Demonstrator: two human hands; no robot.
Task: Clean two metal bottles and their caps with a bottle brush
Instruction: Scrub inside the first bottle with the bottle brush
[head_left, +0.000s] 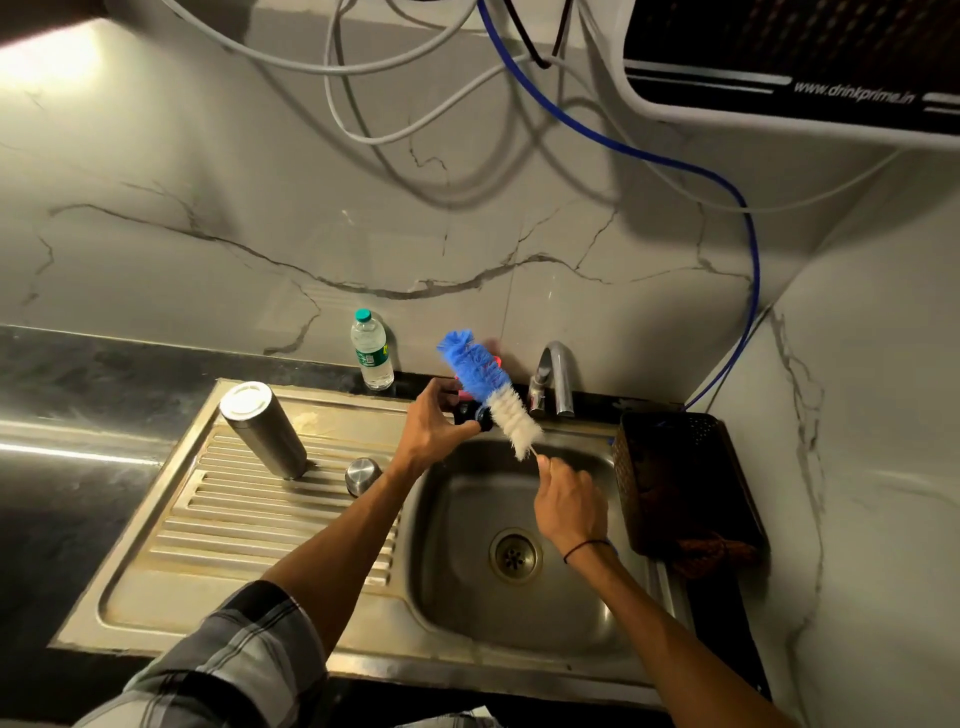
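My right hand (569, 501) grips the thin handle of a bottle brush (491, 387) with blue and white bristles, held over the sink basin (519, 597). My left hand (439, 423) holds a small dark bottle cap (483, 417) against the white bristles. One metal bottle (262, 428) stands upside down on the ribbed drainboard (234, 519). A round metal cap (362, 475) rests beside it. A second metal bottle is not visible.
A tap (556, 379) rises behind the basin. A plastic water bottle (371, 351) stands on the counter at the wall. A dark basket (680, 483) sits right of the sink. Hoses (748, 249) hang from a wall-mounted purifier (789, 62).
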